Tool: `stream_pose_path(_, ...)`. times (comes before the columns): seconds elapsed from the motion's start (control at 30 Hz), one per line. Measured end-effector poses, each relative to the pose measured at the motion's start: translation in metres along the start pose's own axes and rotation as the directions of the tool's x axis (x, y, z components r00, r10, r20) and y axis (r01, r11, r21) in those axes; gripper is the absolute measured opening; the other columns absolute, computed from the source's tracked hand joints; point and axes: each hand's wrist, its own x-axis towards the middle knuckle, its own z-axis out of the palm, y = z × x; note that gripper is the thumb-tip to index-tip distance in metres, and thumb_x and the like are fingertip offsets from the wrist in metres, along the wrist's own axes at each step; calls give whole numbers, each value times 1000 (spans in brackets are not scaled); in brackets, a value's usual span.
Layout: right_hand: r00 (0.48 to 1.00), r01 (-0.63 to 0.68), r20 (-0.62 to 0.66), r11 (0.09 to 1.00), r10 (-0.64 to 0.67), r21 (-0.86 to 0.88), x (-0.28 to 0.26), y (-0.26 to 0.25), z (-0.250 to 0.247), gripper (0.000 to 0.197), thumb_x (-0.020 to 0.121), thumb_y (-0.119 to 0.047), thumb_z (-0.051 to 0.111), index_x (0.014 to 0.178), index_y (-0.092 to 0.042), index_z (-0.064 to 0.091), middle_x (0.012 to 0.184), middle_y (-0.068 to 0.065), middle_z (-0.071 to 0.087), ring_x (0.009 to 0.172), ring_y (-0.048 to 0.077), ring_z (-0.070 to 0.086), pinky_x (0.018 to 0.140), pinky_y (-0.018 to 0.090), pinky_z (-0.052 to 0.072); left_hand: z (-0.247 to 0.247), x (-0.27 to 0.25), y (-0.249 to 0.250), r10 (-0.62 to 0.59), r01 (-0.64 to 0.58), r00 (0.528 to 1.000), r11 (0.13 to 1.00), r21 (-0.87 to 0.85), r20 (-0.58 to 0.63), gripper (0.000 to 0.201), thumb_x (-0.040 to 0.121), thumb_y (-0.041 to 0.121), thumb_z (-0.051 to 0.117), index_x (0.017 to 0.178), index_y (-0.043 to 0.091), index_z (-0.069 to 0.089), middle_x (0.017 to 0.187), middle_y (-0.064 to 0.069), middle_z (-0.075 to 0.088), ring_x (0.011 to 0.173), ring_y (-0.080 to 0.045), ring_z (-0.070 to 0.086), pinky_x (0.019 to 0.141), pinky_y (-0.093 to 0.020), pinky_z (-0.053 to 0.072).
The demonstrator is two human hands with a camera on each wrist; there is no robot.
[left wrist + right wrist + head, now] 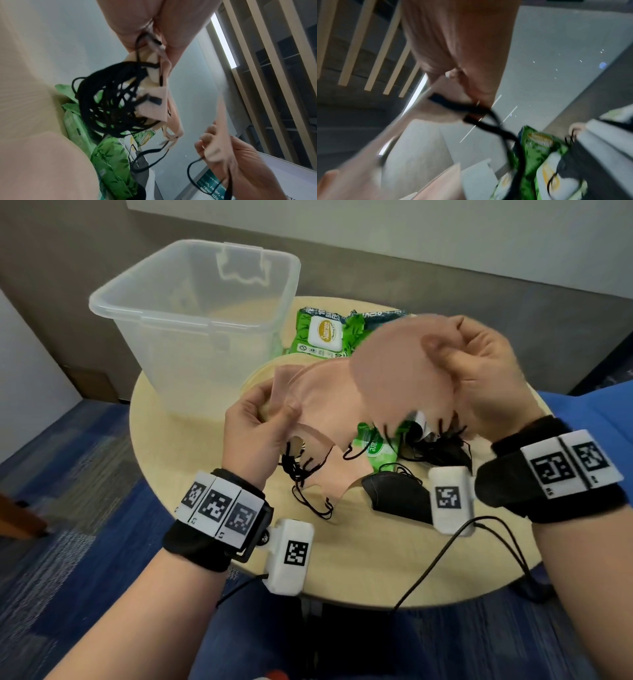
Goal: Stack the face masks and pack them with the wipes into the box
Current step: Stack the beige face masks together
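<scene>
My left hand point(270, 416) pinches a bunch of peach face masks point(318, 405) by their left edge above the round table point(191, 460); their black ear loops point(301, 467) dangle in a tangle point(109, 97). My right hand point(455, 361) pinches a single peach mask point(394, 371), raised just right of the bunch and overlapping it. Black masks point(400, 494) lie on the table under my right wrist. Green wipes packs point(318, 333) lie behind the masks, with another pack point(376, 443) below them. The clear plastic box point(195, 313) stands at the back left.
Black cables point(445, 553) run from the wrist cameras over the table's near edge. A blue seat point(589, 412) is at the right. Blue carpet point(68, 508) lies around the table. The right wrist view is blurred.
</scene>
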Motion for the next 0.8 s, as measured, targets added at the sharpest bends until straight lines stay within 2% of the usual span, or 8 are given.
stream_pose_path(0.1,916,-69,378,979,139,-193,-3,-11,-3,12,83,2,55,84,-9,57,72,-11,67,68,0,60,66,12,47,0,1,-1,12,-12,1000,1000,21,9,31,83,-2,64,113,3,61,93,-4,67,75,-8,63,63,-20,50)
stream_pose_path(0.17,878,-85,427,947,218,-310,-1,-6,3,17,85,5,54,83,-11,59,74,-11,68,70,1,60,67,12,47,3,0,-1,10,-10,999,1000,13,37,30,84,-2,62,113,3,61,91,-3,67,69,-3,62,59,-16,48)
stream_pose_path(0.23,900,-66,378,924,218,-376,2,4,13,18,84,1,57,81,-16,59,75,-11,67,71,-1,59,68,12,45,7,-4,-1,-5,6,997,1000,-20,78,30,85,-3,60,116,-1,59,89,-6,66,60,-1,61,54,-15,47)
stream_pose_path(0.3,933,-18,317,900,172,-435,3,14,24,13,81,-8,58,81,-22,58,79,-7,64,73,4,57,71,17,44,10,-7,0,-6,8,995,1000,-23,102,29,87,-4,57,116,0,58,92,-6,66,68,-1,64,60,-15,50)
stream_pose_path(0.37,957,-20,251,895,147,-446,4,21,29,20,84,-4,58,83,-24,56,83,-3,61,75,8,56,73,23,44,12,-10,-1,8,-6,992,1000,-20,125,25,89,-1,55,113,5,61,95,-2,67,79,-3,64,68,-17,51)
stream_pose_path(0.53,990,-39,106,905,92,-424,0,30,36,19,74,-14,56,82,-31,56,86,-5,61,84,13,56,79,36,46,12,-12,-3,-32,41,994,995,-87,100,23,95,4,45,104,12,65,90,1,67,84,-8,61,72,-19,47)
stream_pose_path(0.67,995,-78,20,904,95,-421,-3,32,37,22,69,-15,55,78,-35,59,95,5,62,91,23,57,86,48,47,14,-15,-2,-47,64,993,986,-155,112,14,82,21,61,93,20,69,88,4,71,86,-11,64,75,-23,49)
stream_pose_path(0.8,995,-94,-26,919,91,-382,-4,34,37,24,67,-12,53,76,-34,60,94,5,62,90,22,57,81,43,48,16,-17,-2,-11,18,993,998,-59,120,38,69,13,71,107,11,64,100,-1,70,91,-9,65,75,-21,52)
